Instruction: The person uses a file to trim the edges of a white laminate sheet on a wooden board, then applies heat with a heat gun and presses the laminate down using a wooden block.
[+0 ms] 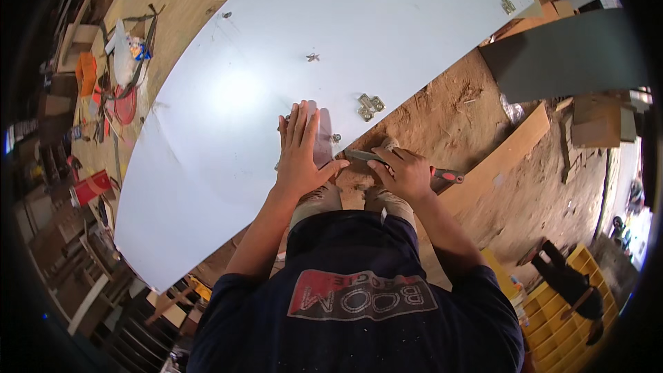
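A large white panel (pixel 228 131) lies in front of me, its near edge running diagonally past my hands. My left hand (pixel 301 152) rests flat on it close to that edge, fingers stretched out and thumb pointing right. My right hand (pixel 402 171) is closed around a narrow file-like tool (pixel 447 176) with a red-and-black handle. Its grey metal end reaches left to the panel's edge, near my left thumb; whether it touches is unclear. A metal cabinet hinge (pixel 370 106) sits on the panel beyond my hands. A small metal fitting (pixel 336 138) lies right of my left hand.
Another hinge (pixel 507 5) is at the panel's far right corner. A plywood surface (pixel 179 10) at left carries straps and a plastic bag (pixel 126 52). A dark board (pixel 566 52) and a wooden plank (pixel 497 155) stand right. Another person (pixel 573 287) is by a yellow slatted frame (pixel 556 318).
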Action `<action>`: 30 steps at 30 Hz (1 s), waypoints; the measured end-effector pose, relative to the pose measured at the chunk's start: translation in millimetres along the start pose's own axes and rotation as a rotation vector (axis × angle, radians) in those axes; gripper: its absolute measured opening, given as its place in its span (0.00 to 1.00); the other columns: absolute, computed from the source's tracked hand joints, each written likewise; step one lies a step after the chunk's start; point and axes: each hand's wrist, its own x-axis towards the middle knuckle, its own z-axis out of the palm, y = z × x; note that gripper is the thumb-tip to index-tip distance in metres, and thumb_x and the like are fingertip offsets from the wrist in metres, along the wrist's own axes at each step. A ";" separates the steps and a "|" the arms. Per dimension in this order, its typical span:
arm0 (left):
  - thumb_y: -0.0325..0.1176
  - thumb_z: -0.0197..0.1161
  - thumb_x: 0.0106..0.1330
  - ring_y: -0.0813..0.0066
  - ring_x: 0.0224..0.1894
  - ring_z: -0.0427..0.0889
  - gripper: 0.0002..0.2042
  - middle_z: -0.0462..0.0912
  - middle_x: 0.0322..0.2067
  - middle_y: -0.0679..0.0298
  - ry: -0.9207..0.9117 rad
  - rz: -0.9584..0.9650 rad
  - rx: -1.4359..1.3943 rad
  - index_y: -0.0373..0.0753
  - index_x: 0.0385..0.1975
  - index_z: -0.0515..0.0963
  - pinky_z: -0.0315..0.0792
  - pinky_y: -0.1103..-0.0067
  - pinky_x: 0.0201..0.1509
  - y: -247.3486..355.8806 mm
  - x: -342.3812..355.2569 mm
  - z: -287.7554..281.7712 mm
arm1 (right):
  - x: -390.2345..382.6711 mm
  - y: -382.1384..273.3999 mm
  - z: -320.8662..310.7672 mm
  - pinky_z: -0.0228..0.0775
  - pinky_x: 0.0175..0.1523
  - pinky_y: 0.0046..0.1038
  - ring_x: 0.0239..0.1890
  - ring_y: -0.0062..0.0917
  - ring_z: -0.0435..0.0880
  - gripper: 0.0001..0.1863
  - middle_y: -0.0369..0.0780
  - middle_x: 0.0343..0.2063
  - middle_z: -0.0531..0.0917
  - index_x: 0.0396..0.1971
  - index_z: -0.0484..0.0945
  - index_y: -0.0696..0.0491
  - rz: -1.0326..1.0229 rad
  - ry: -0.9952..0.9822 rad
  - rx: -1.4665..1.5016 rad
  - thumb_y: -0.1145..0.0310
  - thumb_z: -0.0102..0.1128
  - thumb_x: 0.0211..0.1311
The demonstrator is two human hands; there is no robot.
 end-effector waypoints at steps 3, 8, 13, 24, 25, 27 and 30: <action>0.70 0.73 0.61 0.37 0.86 0.45 0.58 0.50 0.84 0.42 0.097 -0.101 0.061 0.32 0.81 0.58 0.35 0.40 0.85 13.4 -8.6 14.9 | 1.0 10.1 -4.8 0.80 0.29 0.39 0.26 0.37 0.88 0.17 0.39 0.26 0.86 0.45 0.90 0.46 -0.062 0.008 -0.027 0.49 0.73 0.68; 0.57 0.72 0.68 0.35 0.85 0.48 0.49 0.54 0.82 0.38 0.143 -0.158 0.162 0.28 0.80 0.60 0.38 0.39 0.84 21.9 -21.5 11.3 | 7.7 10.3 -6.8 0.81 0.32 0.39 0.27 0.38 0.89 0.16 0.40 0.28 0.88 0.44 0.91 0.47 -0.106 -0.025 0.021 0.51 0.72 0.69; 0.38 0.70 0.68 0.36 0.84 0.53 0.42 0.57 0.81 0.39 0.060 -0.230 0.277 0.26 0.78 0.60 0.45 0.42 0.85 65.9 -74.0 54.3 | -3.1 27.2 -16.3 0.83 0.36 0.41 0.32 0.42 0.91 0.16 0.43 0.33 0.91 0.46 0.89 0.50 -0.051 -0.022 0.049 0.53 0.70 0.72; 0.34 0.66 0.63 0.55 0.85 0.57 0.40 0.65 0.80 0.52 0.129 -0.491 0.275 0.34 0.79 0.64 0.42 0.47 0.88 105.0 -105.4 69.1 | 5.0 22.8 -33.3 0.83 0.38 0.44 0.34 0.46 0.91 0.15 0.47 0.34 0.90 0.47 0.87 0.51 -0.116 -0.182 0.051 0.56 0.67 0.75; 0.34 0.66 0.62 0.56 0.85 0.58 0.40 0.65 0.80 0.55 0.125 -0.549 0.289 0.36 0.79 0.65 0.39 0.45 0.88 106.6 -112.7 68.1 | 5.2 23.2 -33.0 0.82 0.37 0.44 0.34 0.46 0.90 0.14 0.46 0.34 0.90 0.47 0.87 0.51 -0.119 -0.193 0.052 0.56 0.67 0.75; 0.34 0.66 0.62 0.56 0.84 0.58 0.41 0.66 0.80 0.56 0.142 -0.601 0.319 0.36 0.79 0.65 0.38 0.44 0.87 102.6 -130.0 65.1 | 4.2 23.9 -30.5 0.82 0.37 0.44 0.34 0.46 0.90 0.14 0.46 0.34 0.90 0.47 0.87 0.51 -0.128 -0.210 0.057 0.56 0.67 0.75; 0.34 0.66 0.61 0.55 0.84 0.58 0.40 0.66 0.79 0.56 0.193 -0.695 0.369 0.38 0.79 0.66 0.38 0.43 0.87 94.2 -154.1 57.5 | 2.8 21.7 -24.0 0.82 0.36 0.44 0.32 0.44 0.90 0.14 0.45 0.32 0.89 0.47 0.87 0.50 -0.179 -0.179 0.097 0.55 0.67 0.75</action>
